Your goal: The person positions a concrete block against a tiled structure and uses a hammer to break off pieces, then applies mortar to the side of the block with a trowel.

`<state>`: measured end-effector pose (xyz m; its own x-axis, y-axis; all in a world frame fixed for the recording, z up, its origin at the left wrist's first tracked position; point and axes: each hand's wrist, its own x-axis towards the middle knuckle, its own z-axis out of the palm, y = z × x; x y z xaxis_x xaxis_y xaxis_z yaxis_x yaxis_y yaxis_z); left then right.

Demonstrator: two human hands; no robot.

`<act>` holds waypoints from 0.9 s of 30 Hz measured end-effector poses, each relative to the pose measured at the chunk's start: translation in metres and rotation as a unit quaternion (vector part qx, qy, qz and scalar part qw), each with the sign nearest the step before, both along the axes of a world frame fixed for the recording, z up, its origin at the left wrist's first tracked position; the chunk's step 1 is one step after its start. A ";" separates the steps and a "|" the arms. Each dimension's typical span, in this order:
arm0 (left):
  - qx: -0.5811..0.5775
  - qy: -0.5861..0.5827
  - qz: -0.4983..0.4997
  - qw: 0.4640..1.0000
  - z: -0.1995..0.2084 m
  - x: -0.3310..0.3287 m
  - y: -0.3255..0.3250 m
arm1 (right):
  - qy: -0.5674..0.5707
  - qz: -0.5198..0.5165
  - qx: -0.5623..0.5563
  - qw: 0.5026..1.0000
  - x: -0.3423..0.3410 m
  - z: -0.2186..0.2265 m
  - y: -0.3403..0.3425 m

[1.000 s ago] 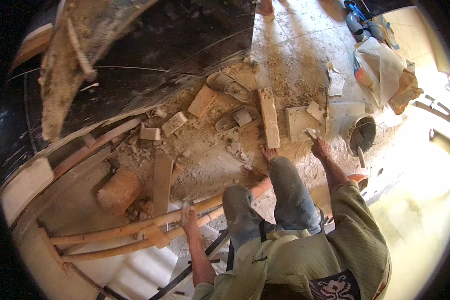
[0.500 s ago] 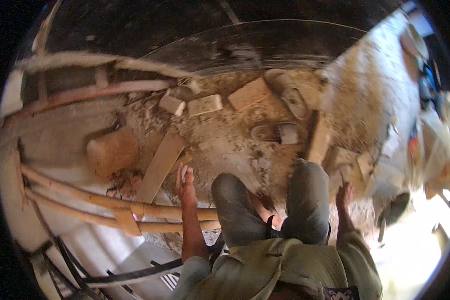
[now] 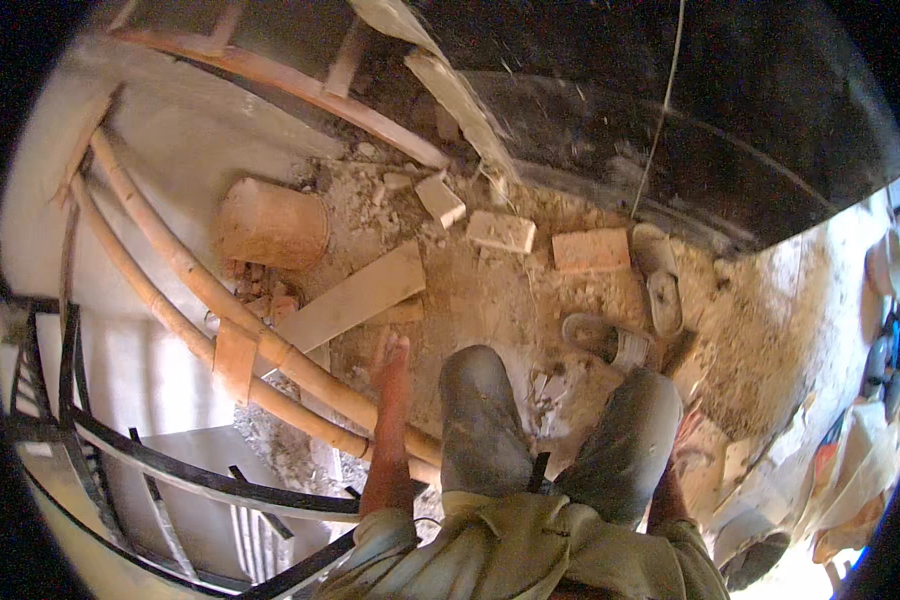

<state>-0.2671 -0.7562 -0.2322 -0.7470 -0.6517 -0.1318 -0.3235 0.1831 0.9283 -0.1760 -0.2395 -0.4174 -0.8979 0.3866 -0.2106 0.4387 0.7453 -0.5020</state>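
My left hand [image 3: 393,362] is held out in front of my left knee, just past a bamboo ladder [image 3: 315,375]. Its fingers point forward, apparently extended, and nothing shows in them. Beside my right knee, my right hand [image 3: 684,440] is partly hidden by the trouser leg; its visible fingers look loosely spread, with nothing in them. Nearest to the left hand lies a flat wooden plank [image 3: 355,300], sloping across the rubble. A pair of worn shoes, one shoe [image 3: 610,340] on its own and the other [image 3: 660,285] behind it, lies beyond my right knee.
Ahead lie an orange brick [image 3: 592,250], a pale block [image 3: 501,231] and a smaller block [image 3: 440,200] on dusty ground. A rounded clay-coloured block [image 3: 273,222] is at the left. A dark panel [image 3: 610,120] stands behind. Black metal framing [image 3: 210,485] is at lower left; sheets and bags [image 3: 855,455] are at right.
The view has turned, so the rubble, bricks and ladder sit rotated in it. My right hand has come in closer beside my right knee; my left hand stays in front, slightly lower.
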 end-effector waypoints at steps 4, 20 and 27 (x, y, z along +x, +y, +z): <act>-0.018 -0.013 0.018 1.000 0.055 0.024 0.008 | -0.043 -0.016 -0.025 0.999 -0.018 -0.056 -0.001; 0.032 0.001 -0.201 0.979 0.030 -0.015 0.036 | 0.054 -0.102 -0.094 0.989 0.004 -0.038 0.047; 0.158 0.053 -0.239 0.956 0.017 -0.045 0.074 | 0.205 -0.051 0.061 0.976 -0.012 0.020 0.099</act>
<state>-0.3125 -0.6819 -0.2155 -0.9700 -0.1715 -0.1723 -0.1733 -0.0089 0.9848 -0.1881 -0.1410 -0.3971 -0.8530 0.4773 0.2111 0.2939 0.7736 -0.5614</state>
